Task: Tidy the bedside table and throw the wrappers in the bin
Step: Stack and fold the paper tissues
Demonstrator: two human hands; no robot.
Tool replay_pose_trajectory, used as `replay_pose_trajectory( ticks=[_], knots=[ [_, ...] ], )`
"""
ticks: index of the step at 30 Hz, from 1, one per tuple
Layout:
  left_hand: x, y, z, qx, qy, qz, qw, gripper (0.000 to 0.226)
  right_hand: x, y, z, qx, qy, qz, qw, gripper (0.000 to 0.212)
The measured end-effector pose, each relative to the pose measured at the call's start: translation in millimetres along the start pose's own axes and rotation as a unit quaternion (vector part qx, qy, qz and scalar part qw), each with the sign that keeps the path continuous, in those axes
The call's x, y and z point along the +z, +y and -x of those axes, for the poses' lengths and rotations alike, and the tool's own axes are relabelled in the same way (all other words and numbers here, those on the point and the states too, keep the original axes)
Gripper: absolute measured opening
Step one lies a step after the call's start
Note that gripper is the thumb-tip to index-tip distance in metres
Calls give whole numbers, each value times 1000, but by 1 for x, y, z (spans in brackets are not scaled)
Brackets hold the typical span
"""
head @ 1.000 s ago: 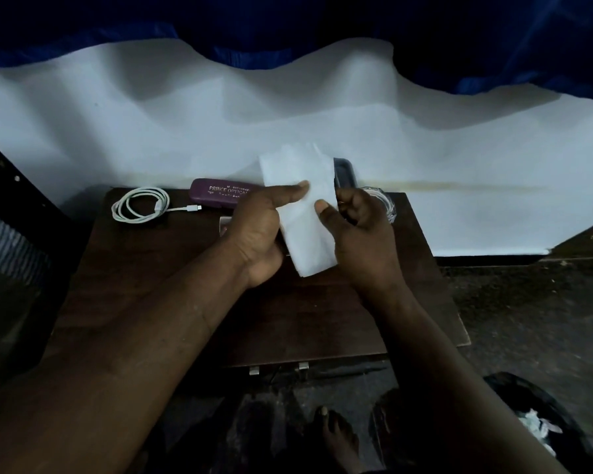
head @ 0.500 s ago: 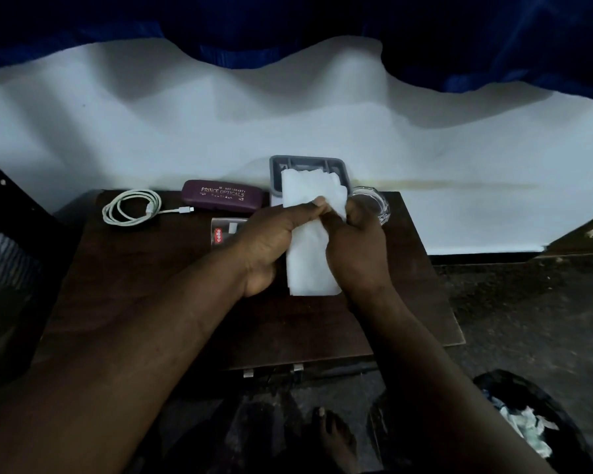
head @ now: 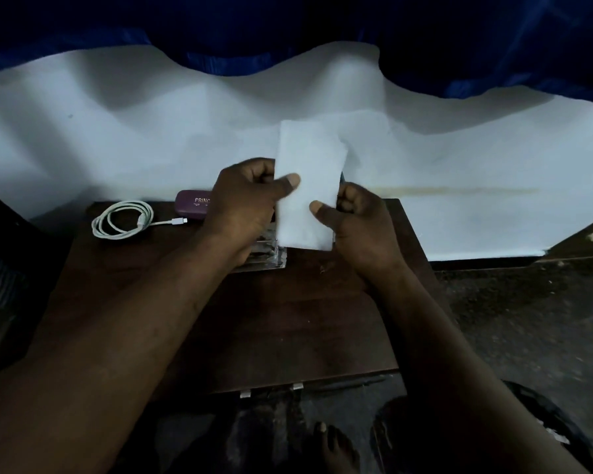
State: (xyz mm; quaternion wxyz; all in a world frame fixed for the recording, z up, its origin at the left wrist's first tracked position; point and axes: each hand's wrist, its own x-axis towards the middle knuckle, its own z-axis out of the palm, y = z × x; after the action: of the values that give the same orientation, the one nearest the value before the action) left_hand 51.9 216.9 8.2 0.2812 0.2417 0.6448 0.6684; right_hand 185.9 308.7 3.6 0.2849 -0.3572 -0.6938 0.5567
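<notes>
A folded white tissue (head: pixel 307 172) stands upright above the back of the dark wooden bedside table (head: pixel 288 319). My left hand (head: pixel 243 206) pinches its left edge, thumb on the front. My right hand (head: pixel 356 227) pinches its right edge in the same way. A purple glasses case (head: pixel 190 204) lies at the table's back, half hidden behind my left hand. A coiled white cable (head: pixel 124 220) rests at the back left corner. A clear plastic pack (head: pixel 267 254) lies under my left hand. The grey tray and the glass dish are hidden behind the tissue and my hands.
A black bin (head: pixel 545 425) with white scraps inside stands on the floor at the lower right, mostly behind my right forearm. A bare foot (head: pixel 336 446) shows below the table's front edge. A white wall and a blue curtain rise behind the table.
Both hands have lifted the tissue higher and it is now folded into a narrower upright strip. The grey tray and the glass dish have gone out of sight behind it.
</notes>
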Motion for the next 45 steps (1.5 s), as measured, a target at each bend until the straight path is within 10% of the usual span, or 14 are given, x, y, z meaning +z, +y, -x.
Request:
replay_pose_trajectory(
  ticks=[11,45],
  knots=[
    [9,0,-69,61,-7,-122,991,42,7,-6,-86,-107,92,117,983,16],
    [19,-31,-101,248,68,-435,863,39,12,37,-122,-153,141,320,924,29]
  ],
)
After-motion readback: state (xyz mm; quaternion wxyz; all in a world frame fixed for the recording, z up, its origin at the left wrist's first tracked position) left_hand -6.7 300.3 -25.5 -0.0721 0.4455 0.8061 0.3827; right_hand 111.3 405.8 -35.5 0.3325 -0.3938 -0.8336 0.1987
